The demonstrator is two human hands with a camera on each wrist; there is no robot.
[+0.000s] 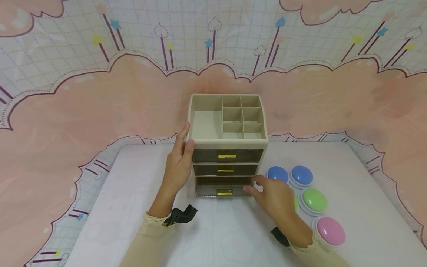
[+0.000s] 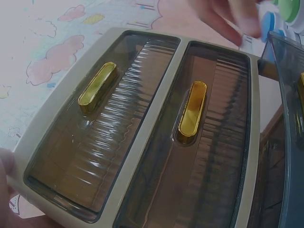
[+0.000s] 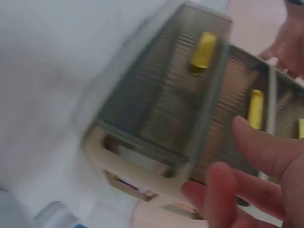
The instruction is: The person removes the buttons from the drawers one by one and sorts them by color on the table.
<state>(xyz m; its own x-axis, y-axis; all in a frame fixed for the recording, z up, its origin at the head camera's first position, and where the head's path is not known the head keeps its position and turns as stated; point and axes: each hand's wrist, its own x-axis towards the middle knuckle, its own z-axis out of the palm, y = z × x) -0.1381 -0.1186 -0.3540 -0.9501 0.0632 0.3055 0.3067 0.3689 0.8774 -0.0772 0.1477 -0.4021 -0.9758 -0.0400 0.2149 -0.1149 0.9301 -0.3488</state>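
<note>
From the head view I had my left hand (image 1: 180, 157) laid flat against the left side of the beige plastic drawer organiser (image 1: 228, 142), fingers straight and thumb up by its top front corner, pressing it rather than grasping anything. That organiser stood near the back edge of the white desk (image 1: 140, 207), about midway along it, with a divided open tray on top and three smoky translucent drawers with gold handles below. The top drawer (image 2: 99, 142) and the middle drawer (image 2: 199, 156) sat flush in the frame, as the left wrist view showed. The bottom drawer (image 1: 223, 190) stood pulled out a little toward me. My right hand (image 1: 271, 196) was at that drawer's right front corner, fingers loosely extended; the right wrist view was blurred, and I could not tell whether the fingertips touched the drawer. It held nothing. Toward the desk's right edge lay a cluster of round dome-shaped push buttons: two blue ones (image 1: 301, 175), a green one (image 1: 314, 200) and a pink one (image 1: 330, 231), all just beside my right hand.
</note>
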